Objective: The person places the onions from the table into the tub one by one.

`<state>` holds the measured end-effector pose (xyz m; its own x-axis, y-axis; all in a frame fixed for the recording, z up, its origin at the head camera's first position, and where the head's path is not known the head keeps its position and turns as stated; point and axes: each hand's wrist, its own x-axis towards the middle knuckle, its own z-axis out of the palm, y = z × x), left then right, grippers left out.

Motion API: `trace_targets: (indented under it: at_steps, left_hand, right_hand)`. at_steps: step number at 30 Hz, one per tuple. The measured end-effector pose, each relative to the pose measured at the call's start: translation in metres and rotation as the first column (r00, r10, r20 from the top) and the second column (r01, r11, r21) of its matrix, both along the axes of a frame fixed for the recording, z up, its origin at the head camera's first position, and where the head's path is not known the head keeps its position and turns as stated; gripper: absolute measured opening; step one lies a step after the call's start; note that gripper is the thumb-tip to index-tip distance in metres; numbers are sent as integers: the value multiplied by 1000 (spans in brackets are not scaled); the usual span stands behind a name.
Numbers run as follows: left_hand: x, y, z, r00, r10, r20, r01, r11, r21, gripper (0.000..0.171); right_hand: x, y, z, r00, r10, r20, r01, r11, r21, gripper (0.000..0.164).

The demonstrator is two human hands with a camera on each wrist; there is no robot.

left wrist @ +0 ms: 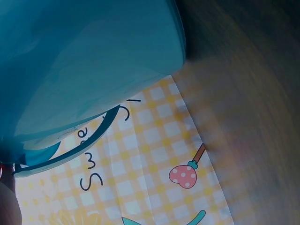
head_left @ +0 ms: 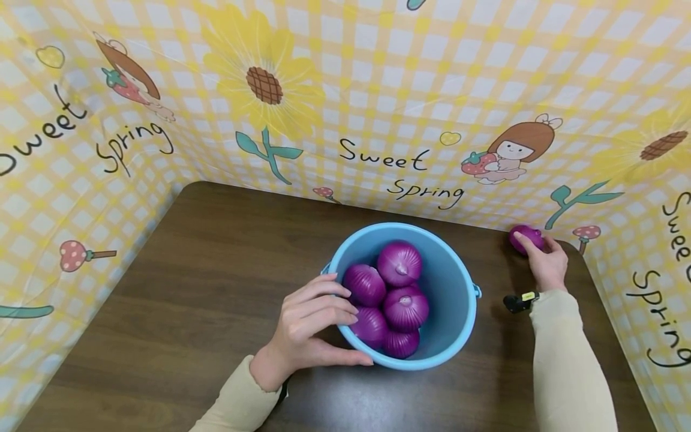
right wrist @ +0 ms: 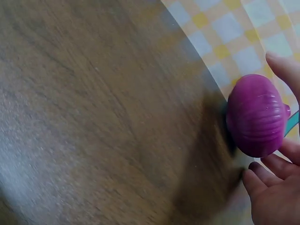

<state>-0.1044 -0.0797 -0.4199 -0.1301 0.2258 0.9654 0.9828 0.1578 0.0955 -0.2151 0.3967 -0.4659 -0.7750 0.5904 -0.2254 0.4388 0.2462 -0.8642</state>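
In the head view a light blue bucket (head_left: 450, 336) stands on the table with several purple onions (head_left: 399, 264) inside. My left hand (head_left: 305, 321) holds its near-left rim, fingers bent over the edge and thumb lying along the outside. The left wrist view is filled by the bucket's outer wall (left wrist: 103, 61) and its handle (left wrist: 89, 145). At the table's far right corner, my right hand (head_left: 550, 264) is around another purple onion (head_left: 519, 241). In the right wrist view the fingers touch that onion (right wrist: 257, 117) from below, while a gap shows between it and the thumb.
A dark brown wooden table (head_left: 205, 270) bears the bucket and the lone onion. Yellow checkered cloth (head_left: 378, 90) with printed flowers and lettering rises at the back and both sides. A small black device (head_left: 519, 302) sits at the right wrist.
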Motion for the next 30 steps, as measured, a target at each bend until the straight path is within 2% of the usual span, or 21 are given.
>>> trace_targets:
  at_steps: [15, 25, 30]
  left_hand:
    - [-1, 1, -1, 1000, -5, 0, 5, 1000, 5, 51]
    - [0, 0, -1, 1000, -7, 0, 7, 1000, 6, 51]
    - [0, 0, 0, 1000, -6, -5, 6, 1000, 8, 50]
  right_hand:
    - [0, -5, -12, 997, -42, -58, 44, 998, 34, 85]
    - [1, -5, -16, 995, -73, -72, 74, 997, 6, 85]
    - [4, -6, -12, 987, -122, -103, 119, 992, -38, 84]
